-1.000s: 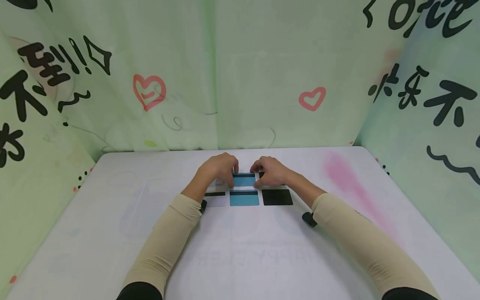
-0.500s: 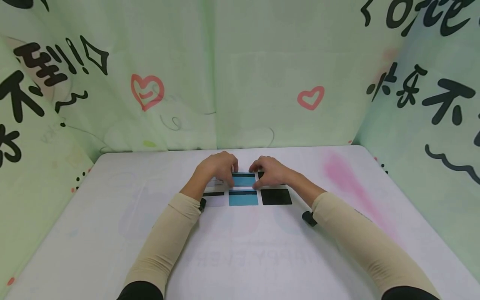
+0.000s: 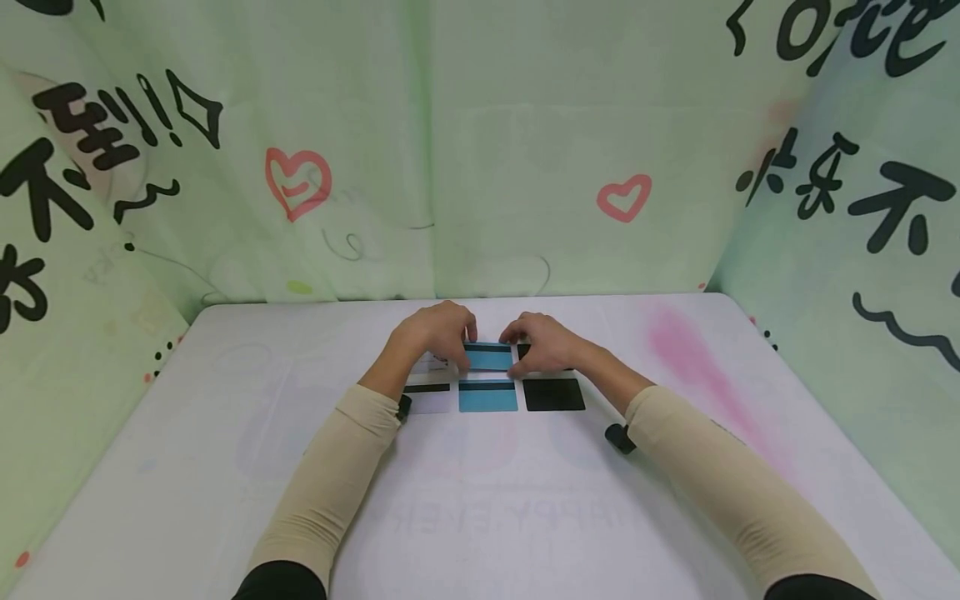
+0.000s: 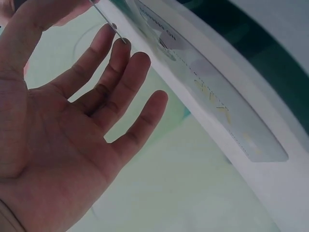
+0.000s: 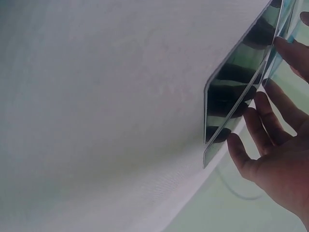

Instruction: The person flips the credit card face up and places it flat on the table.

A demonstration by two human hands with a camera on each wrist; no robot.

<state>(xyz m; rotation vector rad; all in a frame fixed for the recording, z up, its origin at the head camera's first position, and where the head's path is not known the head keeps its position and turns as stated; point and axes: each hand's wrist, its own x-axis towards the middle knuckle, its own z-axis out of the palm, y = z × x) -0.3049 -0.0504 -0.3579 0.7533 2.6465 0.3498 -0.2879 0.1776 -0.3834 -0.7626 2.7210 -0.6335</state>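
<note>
The left hand covered much of the rear pale card, and the right hand left only slivers of the rear black card showing. Between them lay the rear blue card, middle of the back row, each hand pinching one end with thumb and finger drawn in narrow; whether it was lifted off the table I couldn't make out. Nor could I tell if the other right fingers touched the rear black card. The left wrist hid part of the front pale card, while the front blue card and front black card showed whole, with thin white gaps between. The far table edge ran close behind the fingertips, near the cloth wall; to both sides and nearer the person, the tabletop stretched out wide
</note>
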